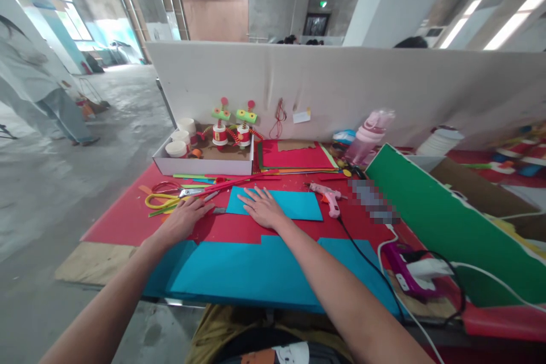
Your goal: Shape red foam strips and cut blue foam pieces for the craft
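Note:
My right hand (263, 209) lies flat with fingers spread on a small blue sheet of card (301, 205). To its left, my left hand (186, 218) rests on the red table covering, its fingers stretched out and holding nothing that I can see. By its fingertips is a flat grey piece (219, 210), too small to name for certain. Yellow-handled scissors (160, 201) lie just beyond the left hand, among thin coloured paper strips (239, 181). A larger blue sheet with notched edges (239, 270) is spread beneath my forearms along the near table edge.
A pink glue gun (330, 198) with a black cord lies right of the small card. Behind stands a shallow box (205, 167) with white cups (176, 149) and two paper robot figures (219, 134). A green panel (452, 227), purple power strip (409, 273) and pink bottle (369, 136) are on the right.

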A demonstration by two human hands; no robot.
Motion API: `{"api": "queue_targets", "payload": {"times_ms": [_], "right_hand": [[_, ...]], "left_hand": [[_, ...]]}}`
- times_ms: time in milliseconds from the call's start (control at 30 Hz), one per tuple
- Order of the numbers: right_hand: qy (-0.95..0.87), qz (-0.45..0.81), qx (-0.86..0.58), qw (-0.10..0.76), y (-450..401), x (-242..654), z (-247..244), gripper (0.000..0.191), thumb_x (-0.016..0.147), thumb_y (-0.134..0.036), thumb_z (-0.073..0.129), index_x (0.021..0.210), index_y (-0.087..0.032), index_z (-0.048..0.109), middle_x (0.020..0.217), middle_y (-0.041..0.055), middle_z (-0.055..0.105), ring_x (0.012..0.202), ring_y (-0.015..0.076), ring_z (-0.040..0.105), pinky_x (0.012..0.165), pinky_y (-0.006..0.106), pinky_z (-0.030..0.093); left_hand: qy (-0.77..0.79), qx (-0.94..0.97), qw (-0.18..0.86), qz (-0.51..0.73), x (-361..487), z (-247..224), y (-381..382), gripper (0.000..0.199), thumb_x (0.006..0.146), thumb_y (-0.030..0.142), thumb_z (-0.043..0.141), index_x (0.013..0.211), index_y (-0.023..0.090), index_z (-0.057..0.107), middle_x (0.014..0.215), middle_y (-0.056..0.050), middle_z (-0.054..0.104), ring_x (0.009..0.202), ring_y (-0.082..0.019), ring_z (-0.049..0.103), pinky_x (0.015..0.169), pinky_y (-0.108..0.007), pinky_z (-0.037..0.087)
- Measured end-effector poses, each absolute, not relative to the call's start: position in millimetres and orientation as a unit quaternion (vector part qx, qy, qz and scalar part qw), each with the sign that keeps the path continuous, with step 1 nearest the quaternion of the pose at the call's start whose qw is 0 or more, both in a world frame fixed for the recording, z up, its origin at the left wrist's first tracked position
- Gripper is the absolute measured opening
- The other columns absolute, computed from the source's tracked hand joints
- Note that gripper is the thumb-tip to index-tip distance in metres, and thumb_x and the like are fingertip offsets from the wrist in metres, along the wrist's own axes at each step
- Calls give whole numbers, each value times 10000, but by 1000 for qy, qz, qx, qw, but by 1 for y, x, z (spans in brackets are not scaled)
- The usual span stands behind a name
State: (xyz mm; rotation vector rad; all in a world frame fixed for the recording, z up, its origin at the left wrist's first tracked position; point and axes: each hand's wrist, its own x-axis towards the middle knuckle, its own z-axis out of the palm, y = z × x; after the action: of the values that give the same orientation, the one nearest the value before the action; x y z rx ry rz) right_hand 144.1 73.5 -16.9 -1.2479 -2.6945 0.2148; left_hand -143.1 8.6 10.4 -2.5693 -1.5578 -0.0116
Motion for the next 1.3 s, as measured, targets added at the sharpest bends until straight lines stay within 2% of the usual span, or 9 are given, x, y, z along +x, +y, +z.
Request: {"api": "queue_targets", "payload": {"times_ms": [167,433,600,800,1067,1300], "right_hand": [[-902,72,-417,85,73,144,-16,498,973,-510,173,1456,-423,257,1559,-101,181,1442,241,132,1158,478,88],[-903,70,-416,80,74,144,-18,498,975,-508,177,1458,-419,256,1562,-92,174,1444,247,121,1156,488,90],[-904,70,-412,93,75,144,-20,497,976,-504,188,1455,-410,277,1557,-80,205,1439,261,145,1152,503,105],[-905,70,-410,94,75,145,-20,499,974,-507,189,1456,-410,273,1556,-80,207,1441,258,138,1154,504,100],[-904,68,-413,88,75,144,-21,498,974,-498,195,1459,-407,265,1559,-76,193,1441,259,136,1152,505,105],[-905,62,-408,104,76,145,-23,494,978,-486,189,1459,-406,269,1554,-76,216,1436,267,154,1150,511,112]], "left_hand": [[-522,-850,71,1,-147,9,8,608,820,40,410,1373,285,467,1280,-115,572,1210,-279,453,970,-444,380],[-502,-860,86,-23,-145,-2,9,576,845,54,380,1355,302,479,1402,-87,488,1206,-271,455,973,-453,374],[-496,-862,105,-23,-140,-2,6,563,846,53,379,1359,266,473,1344,-105,531,1190,-280,449,966,-449,367],[-504,-859,87,-19,-130,3,1,572,817,38,409,1344,247,486,1184,-105,598,1125,-260,482,951,-410,366],[-510,-855,94,-28,-122,-1,-1,603,808,0,367,1344,244,493,1184,-117,590,1166,-275,460,920,-409,378],[-521,-849,73,-52,-117,1,-5,554,824,37,390,1321,245,520,1142,-121,595,1151,-268,482,912,-402,390]]}}
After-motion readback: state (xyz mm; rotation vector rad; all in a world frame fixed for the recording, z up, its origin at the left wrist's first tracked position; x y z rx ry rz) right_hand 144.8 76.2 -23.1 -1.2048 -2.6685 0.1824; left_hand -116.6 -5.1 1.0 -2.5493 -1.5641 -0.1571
